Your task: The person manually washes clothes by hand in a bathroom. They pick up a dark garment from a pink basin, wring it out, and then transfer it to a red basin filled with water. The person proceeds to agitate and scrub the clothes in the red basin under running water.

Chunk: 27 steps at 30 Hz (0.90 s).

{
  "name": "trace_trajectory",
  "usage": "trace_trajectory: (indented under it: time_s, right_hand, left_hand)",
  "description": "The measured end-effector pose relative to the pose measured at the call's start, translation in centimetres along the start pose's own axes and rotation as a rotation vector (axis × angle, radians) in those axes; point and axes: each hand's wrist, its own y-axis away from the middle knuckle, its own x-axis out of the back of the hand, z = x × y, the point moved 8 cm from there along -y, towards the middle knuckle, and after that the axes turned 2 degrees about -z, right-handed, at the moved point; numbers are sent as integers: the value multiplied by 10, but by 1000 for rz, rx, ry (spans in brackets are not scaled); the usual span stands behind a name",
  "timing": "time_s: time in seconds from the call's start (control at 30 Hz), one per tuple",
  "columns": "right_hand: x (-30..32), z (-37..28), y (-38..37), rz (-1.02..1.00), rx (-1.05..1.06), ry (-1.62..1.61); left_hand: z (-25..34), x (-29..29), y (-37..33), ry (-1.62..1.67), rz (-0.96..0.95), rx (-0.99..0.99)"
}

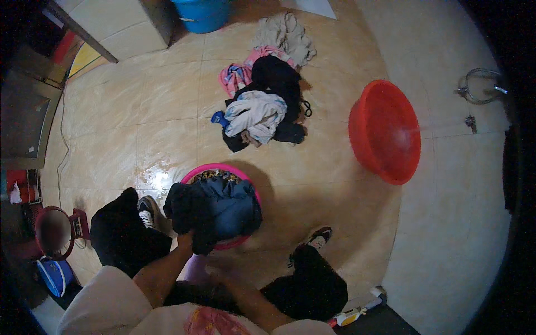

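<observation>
A pink wash basin (196, 171) stands on the tiled floor between my feet, heaped with dark blue clothing (223, 209). My left hand (185, 241) grips the near left edge of that dark garment. My right hand (215, 272) is low in front of the basin, in shadow, and its fingers cannot be made out. I sit with my knees spread, in dark trousers and dark shoes with white soles.
A pile of mixed clothes (262, 106) lies on the floor beyond the basin. A big red basin (385, 131) stands at the right under a wall tap (480, 86). A blue bucket (202, 14) is at the top, a red stool (53, 231) at the left.
</observation>
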Motion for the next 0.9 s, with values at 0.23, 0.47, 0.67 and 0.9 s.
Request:
trace_trajectory:
  time_s: [0.23,0.47,0.67,0.9]
  right_hand:
    - [95,48,-1,1,32,94]
    - [162,80,-7,3,59,197]
    - [142,63,29,-59,168,376]
    - [135,186,54,127,-19,127]
  left_hand:
    - [30,-173,15,-877,-395,-162]
    - [44,-281,60,-1460,-288,-579]
    - [-63,-194,-94,-1430,82,-600]
    - [-65,-332,22,-1031,-192,-428]
